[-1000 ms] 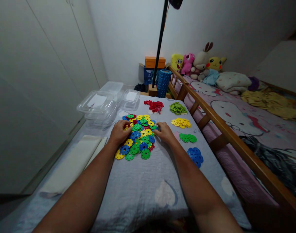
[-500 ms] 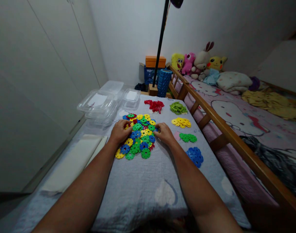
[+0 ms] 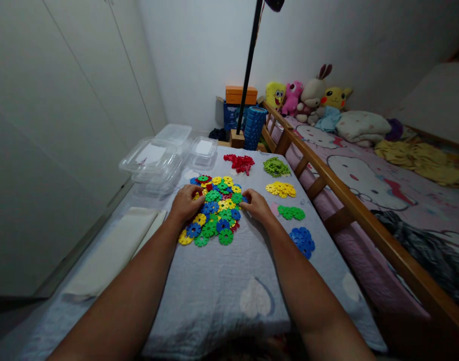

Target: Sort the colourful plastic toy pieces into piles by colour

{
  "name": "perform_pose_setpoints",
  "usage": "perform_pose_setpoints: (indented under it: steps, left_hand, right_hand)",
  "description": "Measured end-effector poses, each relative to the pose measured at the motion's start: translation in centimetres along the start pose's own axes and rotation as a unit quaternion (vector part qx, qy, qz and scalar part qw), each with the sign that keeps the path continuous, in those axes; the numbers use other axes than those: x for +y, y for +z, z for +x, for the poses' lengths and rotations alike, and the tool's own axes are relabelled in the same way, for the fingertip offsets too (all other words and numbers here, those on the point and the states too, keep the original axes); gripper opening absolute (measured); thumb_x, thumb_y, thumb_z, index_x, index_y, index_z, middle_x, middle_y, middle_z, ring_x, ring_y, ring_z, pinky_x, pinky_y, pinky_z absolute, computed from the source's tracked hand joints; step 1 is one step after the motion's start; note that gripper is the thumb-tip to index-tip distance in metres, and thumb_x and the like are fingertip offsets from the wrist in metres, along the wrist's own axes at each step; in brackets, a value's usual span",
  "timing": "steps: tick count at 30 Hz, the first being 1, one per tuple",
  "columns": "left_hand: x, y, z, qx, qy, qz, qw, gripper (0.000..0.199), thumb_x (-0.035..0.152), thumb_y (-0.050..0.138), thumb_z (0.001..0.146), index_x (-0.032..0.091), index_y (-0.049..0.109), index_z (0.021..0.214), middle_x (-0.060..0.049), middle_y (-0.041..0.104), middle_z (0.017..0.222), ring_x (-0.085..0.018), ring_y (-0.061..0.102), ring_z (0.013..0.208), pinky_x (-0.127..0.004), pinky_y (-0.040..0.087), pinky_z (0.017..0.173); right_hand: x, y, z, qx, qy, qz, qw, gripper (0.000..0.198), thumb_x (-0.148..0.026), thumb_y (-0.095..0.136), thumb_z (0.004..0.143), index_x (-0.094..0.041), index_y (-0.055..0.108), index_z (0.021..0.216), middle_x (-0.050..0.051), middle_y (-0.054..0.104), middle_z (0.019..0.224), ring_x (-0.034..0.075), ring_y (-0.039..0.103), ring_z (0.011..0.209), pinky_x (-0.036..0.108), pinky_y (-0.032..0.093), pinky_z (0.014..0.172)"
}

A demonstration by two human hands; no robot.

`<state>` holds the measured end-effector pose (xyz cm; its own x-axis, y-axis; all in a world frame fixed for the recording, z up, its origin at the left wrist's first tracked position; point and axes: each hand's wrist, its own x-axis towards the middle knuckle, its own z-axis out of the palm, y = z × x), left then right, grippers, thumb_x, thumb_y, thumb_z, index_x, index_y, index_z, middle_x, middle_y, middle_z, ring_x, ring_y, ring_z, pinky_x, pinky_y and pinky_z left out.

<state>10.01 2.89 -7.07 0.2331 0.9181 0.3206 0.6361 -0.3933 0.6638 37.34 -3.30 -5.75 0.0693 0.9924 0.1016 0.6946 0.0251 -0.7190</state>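
A mixed pile of notched plastic building discs [image 3: 214, 208] in blue, green, yellow and red lies on the cloth between my hands. My left hand [image 3: 186, 204] rests at the pile's left edge, fingers curled and thumb near them; what is between them is mostly hidden. At the right edge, my right hand [image 3: 256, 205] has its thumb and fingertips closed at a blue disc [image 3: 245, 199], beside a green disc [image 3: 237, 197]. Sorted groups lie to the right: red pieces [image 3: 239, 163], light green discs [image 3: 276, 167], yellow discs [image 3: 281, 189], green discs [image 3: 291, 213] and blue discs [image 3: 302, 241].
Clear plastic boxes [image 3: 148, 159] stand at the back left, with a smaller clear box [image 3: 204, 147] beside them. A folded cream cloth [image 3: 111, 253] lies on the left. A wooden bed rail [image 3: 319, 168] runs along the right side. A black pole [image 3: 248, 70] rises behind.
My right hand has shifted slightly right, and the green disc beside its fingertips has moved a little right too. The left hand stays almost in place.
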Motion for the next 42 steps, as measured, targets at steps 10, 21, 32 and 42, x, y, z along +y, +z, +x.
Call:
perform_pose_setpoints:
  steps: [10, 21, 32, 42]
  left_hand:
    - [0.3, -0.2, 0.1, -0.002, -0.004, 0.002, 1.0, 0.027, 0.039, 0.058, 0.077, 0.02, 0.069, 0.092, -0.009, 0.068, 0.103, -0.027, 0.063, 0.1, -0.042, 0.05, 0.097]
    - [0.0, 0.1, 0.1, 0.0, -0.011, 0.011, 1.0, 0.03, 0.038, 0.058, 0.076, 0.019, 0.071, 0.095, -0.008, 0.068, 0.105, -0.026, 0.062, 0.096, -0.04, 0.05, 0.093]
    - [0.1, 0.1, 0.0, -0.004, -0.019, 0.013, 1.0, 0.031, 0.039, 0.058, 0.076, 0.019, 0.071, 0.096, -0.008, 0.068, 0.104, -0.025, 0.061, 0.094, -0.038, 0.05, 0.09]
    - [-0.1, 0.1, 0.1, -0.003, -0.021, 0.009, 1.0, 0.032, 0.04, 0.059, 0.075, 0.019, 0.072, 0.097, -0.008, 0.067, 0.103, -0.025, 0.061, 0.093, -0.038, 0.05, 0.09]
  right_hand:
    - [0.3, -3.6, 0.4, 0.037, 0.018, 0.152, 0.988, 0.017, -0.027, 0.064, 0.068, -0.019, 0.069, 0.082, -0.001, 0.066, 0.074, 0.016, 0.058, 0.071, 0.028, 0.044, 0.069]
    - [2.5, -13.0, -6.1, -0.061, 0.079, 0.098, 0.99, 0.024, -0.034, 0.069, 0.069, -0.017, 0.075, 0.084, 0.003, 0.072, 0.08, 0.017, 0.062, 0.074, 0.028, 0.047, 0.071]
    - [4.2, -14.9, -11.2, -0.119, 0.13, 0.021, 0.984, 0.019, -0.03, 0.066, 0.071, -0.017, 0.075, 0.083, 0.001, 0.07, 0.075, 0.016, 0.059, 0.068, 0.025, 0.043, 0.06]
    - [3.9, -13.0, -12.1, -0.114, 0.089, -0.005, 0.989, 0.019, -0.031, 0.061, 0.078, -0.018, 0.074, 0.085, 0.004, 0.072, 0.081, 0.018, 0.062, 0.071, 0.027, 0.046, 0.063]
